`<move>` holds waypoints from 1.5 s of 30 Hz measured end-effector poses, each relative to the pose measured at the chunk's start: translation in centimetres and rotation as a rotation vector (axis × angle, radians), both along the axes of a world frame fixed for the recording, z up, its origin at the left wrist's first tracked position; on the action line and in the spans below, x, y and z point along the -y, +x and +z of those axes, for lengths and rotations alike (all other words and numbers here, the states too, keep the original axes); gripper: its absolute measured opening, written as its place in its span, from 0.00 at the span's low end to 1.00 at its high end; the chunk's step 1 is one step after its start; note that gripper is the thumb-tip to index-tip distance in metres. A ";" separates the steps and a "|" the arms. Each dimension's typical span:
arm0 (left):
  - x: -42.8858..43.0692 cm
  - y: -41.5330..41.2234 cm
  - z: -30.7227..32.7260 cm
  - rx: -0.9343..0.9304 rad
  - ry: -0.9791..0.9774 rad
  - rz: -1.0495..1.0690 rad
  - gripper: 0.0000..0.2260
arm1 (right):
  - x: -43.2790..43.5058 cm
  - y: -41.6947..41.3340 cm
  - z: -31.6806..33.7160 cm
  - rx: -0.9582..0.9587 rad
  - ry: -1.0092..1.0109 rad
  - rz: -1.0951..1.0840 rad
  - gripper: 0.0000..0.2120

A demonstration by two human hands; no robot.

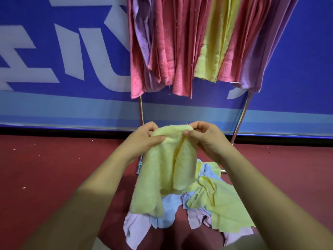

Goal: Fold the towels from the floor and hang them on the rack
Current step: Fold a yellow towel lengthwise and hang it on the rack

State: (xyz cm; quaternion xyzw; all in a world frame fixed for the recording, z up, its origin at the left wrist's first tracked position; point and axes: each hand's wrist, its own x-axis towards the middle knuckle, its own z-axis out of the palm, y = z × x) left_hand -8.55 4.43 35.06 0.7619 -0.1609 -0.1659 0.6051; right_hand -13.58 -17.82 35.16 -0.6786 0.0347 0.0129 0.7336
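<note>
White lettering on the blue banner (pixel 63 51) is cropped, unreadable, while both hands, left (pixel 144 139) and right (pixel 207 138), pinch the yellow towel's (pixel 167 168) top edge, forearms outstretched.

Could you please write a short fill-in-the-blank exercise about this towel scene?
1. Both hands grip the top edge of a ____ towel.
2. The pile of towels lies on the ____.
3. Between the pink towels on the rack hangs one ____ towel.

Missing words: yellow; floor; yellow

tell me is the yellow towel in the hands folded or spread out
Partly folded: the yellow terry towel hangs doubled lengthwise, its two side flaps overlapping, pinched at the top by the left hand and right hand.
</note>
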 end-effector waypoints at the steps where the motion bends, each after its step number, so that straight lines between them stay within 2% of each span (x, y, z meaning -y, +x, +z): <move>1: -0.1 -0.1 0.2 -0.013 -0.028 -0.016 0.11 | 0.0 0.0 0.1 0.035 -0.053 0.008 0.05; 3: -0.5 -0.1 0.4 -0.008 -0.021 -0.069 0.12 | -0.1 -0.1 0.4 0.104 -0.154 0.018 0.06; 7: -1.0 -0.4 0.7 0.027 0.126 -0.192 0.16 | -0.6 -0.2 0.5 0.131 -0.272 0.079 0.05; 9: -1.1 -0.4 0.9 0.059 0.118 -0.162 0.24 | -0.6 -0.1 0.4 0.156 -0.373 0.124 0.06; 10: -1.1 -0.4 1.0 0.084 0.070 -0.136 0.24 | -0.5 0.1 0.3 0.171 -0.453 0.154 0.07; 13: -1.1 -0.4 1.7 0.039 -0.169 -0.039 0.13 | 0.4 0.4 -0.3 0.092 -0.882 0.258 0.04; 14: -1.2 -0.4 2.0 0.003 -0.249 -0.013 0.09 | 0.8 0.4 -0.6 0.031 -0.997 0.295 0.02; 15: -1.3 -0.3 2.1 -0.029 -0.312 0.010 0.07 | 1.4 0.5 -1.1 -0.030 -1.047 0.309 0.04; 17: -1.6 0.0 2.1 -0.066 -0.363 0.059 0.08 | 2.5 0.6 -1.7 -0.103 -0.928 0.246 0.07; 21: -2.2 0.5 1.6 -0.096 -0.264 0.087 0.09 | 3.2 0.8 -1.0 -0.054 -0.192 0.011 0.12; 23: -2.2 0.5 1.3 -0.107 -0.232 0.046 0.11 | 2.6 0.9 0.0 0.001 0.092 -0.007 0.08; 24: -1.9 0.4 1.2 -0.126 -0.251 0.010 0.12 | 2.1 0.8 0.5 0.021 0.137 -0.010 0.05; 27: -0.6 -0.4 1.1 -0.185 -0.292 -0.114 0.18 | 0.6 0.5 0.9 0.070 0.036 -0.028 0.05; 30: 0.5 -0.6 0.8 -0.159 -0.179 -0.170 0.21 | -0.6 0.1 0.8 0.086 -0.116 0.060 0.07; 32: 1.0 -0.6 0.4 -0.027 -0.057 -0.225 0.21 | -0.9 0.0 0.8 0.082 -0.098 0.095 0.07; 34: 1.5 -0.6 0.2 0.152 0.037 -0.221 0.15 | -0.8 0.0 0.9 0.107 -0.072 0.092 0.03; 36: 1.8 -0.6 0.2 0.221 0.018 -0.177 0.12 | -0.4 0.1 0.9 0.107 -0.048 0.108 0.05; 39: 2.1 -0.7 0.3 0.174 -0.144 -0.122 0.09 | 0.5 0.0 0.4 0.008 -0.117 0.182 0.08; 42: 2.4 -0.5 0.1 -0.007 -0.312 -0.010 0.06 | 1.2 -0.3 0.1 -0.100 -0.303 0.238 0.13; 45: 2.5 -0.2 0.1 -0.047 -0.275 -0.018 0.06 | 1.5 -0.2 0.4 -0.019 -0.117 0.201 0.10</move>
